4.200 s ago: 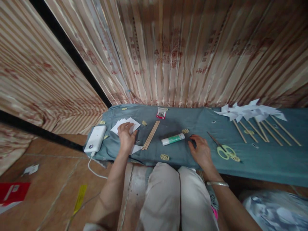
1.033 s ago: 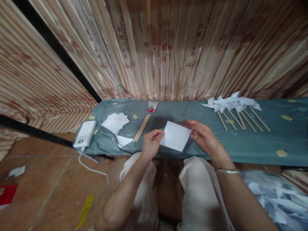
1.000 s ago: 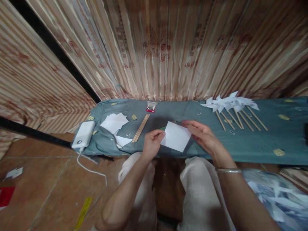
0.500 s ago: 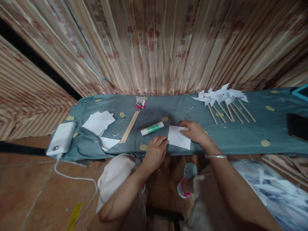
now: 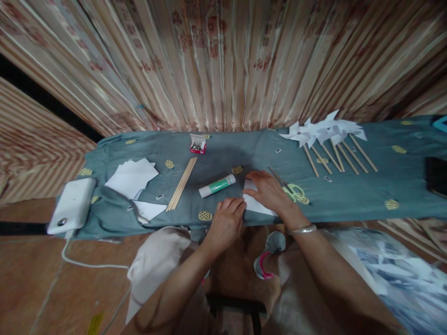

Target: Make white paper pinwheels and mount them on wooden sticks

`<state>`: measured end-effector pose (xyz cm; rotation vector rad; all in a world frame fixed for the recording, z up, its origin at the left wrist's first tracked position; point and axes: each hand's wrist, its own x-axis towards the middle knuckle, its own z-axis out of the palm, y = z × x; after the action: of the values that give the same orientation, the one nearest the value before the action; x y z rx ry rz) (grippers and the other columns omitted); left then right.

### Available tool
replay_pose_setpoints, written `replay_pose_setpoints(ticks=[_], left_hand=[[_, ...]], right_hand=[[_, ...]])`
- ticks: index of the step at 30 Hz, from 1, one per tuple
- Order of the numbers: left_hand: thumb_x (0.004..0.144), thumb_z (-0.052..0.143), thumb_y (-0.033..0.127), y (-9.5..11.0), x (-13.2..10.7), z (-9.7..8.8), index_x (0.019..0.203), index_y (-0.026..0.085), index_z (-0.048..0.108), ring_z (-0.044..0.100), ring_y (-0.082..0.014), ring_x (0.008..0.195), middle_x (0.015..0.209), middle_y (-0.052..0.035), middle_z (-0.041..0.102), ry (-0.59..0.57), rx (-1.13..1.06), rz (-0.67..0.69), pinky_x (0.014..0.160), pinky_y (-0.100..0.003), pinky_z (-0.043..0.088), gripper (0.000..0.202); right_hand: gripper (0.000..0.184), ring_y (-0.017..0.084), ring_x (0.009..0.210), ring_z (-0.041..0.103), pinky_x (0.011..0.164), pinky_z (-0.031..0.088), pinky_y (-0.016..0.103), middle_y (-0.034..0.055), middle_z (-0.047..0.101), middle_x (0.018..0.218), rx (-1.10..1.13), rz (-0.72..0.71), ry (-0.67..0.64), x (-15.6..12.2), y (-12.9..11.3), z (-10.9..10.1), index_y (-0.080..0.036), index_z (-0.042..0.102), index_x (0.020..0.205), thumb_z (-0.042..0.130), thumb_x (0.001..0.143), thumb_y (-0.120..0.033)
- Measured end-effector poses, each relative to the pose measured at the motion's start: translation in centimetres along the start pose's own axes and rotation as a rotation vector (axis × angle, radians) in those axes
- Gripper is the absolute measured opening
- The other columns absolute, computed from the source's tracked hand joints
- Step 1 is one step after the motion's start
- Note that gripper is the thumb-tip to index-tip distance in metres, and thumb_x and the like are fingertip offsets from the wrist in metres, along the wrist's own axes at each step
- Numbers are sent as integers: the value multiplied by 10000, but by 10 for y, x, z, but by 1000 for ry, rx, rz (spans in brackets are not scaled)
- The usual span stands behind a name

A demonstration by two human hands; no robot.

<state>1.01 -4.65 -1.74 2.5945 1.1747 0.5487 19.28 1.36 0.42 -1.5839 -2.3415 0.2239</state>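
A small white sheet of paper [image 5: 257,205] lies at the front edge of the cloth-covered table, partly covered by my hands. My left hand [image 5: 226,219] has its fingers closed together at the paper's left edge; its thumb is hidden. Across the upper part of the sheet my right hand [image 5: 268,190] lies palm down, fingers stretched to the left. Scissors with light green handles [image 5: 295,192] rest just right of that hand. Left of the paper is a green and white glue stick [image 5: 218,186].
Wooden sticks [image 5: 181,184] lie left of the glue stick, with an open red box of pins [image 5: 198,145] behind. White paper sheets [image 5: 132,178] and a white power bank [image 5: 72,204] are farther left. Several paper pinwheels [image 5: 326,131] lie back right; a curtain [image 5: 223,70] hangs behind.
My right hand has moved left across the paper, from its right upper corner to its upper left, uncovering the scissors. My left hand stays at the left edge. The view has shifted slightly.
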Motion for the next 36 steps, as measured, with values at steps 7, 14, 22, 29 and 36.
replay_pose_setpoints(ticks=[7, 14, 22, 29, 36], left_hand=[[888, 461, 86, 1, 1, -1, 1187, 133, 574, 519, -264, 1090, 1225, -114, 628, -9, -33, 3, 868, -424, 459, 323], [905, 461, 104, 2, -1, -2, 1085, 131, 623, 540, -260, 1023, 1092, -106, 664, 16, -88, 18, 840, -413, 479, 243], [903, 509, 156, -1, -5, -5, 949, 159, 647, 563, -231, 948, 970, -87, 665, 106, -205, -3, 842, -395, 504, 145], [868, 586, 189, 3, 9, -5, 1200, 183, 577, 506, -278, 1168, 1238, -123, 592, 93, -152, 2, 960, -474, 463, 332], [855, 628, 233, -3, 27, -2, 1110, 184, 638, 524, -277, 1178, 1215, -110, 640, -9, -92, -8, 962, -479, 453, 259]], right_hand=[[92, 247, 907, 623, 804, 444, 343, 94, 702, 929, 9, 114, -20, 16, 2, -6, -171, 640, 917, 603, 847, -218], [89, 211, 797, 631, 715, 432, 302, 68, 700, 841, 77, 171, 20, 29, 12, 2, -192, 637, 836, 556, 836, -153], [219, 217, 858, 679, 770, 472, 304, 73, 737, 941, 133, 218, 116, 18, 29, -2, -188, 672, 960, 474, 874, -150], [239, 234, 942, 679, 871, 487, 336, 91, 736, 1003, 181, 229, 238, -20, 31, -11, -196, 677, 963, 451, 887, -204], [208, 229, 829, 686, 815, 519, 358, 82, 734, 925, 234, 206, 226, -56, 23, -13, -202, 667, 954, 508, 899, -325]])
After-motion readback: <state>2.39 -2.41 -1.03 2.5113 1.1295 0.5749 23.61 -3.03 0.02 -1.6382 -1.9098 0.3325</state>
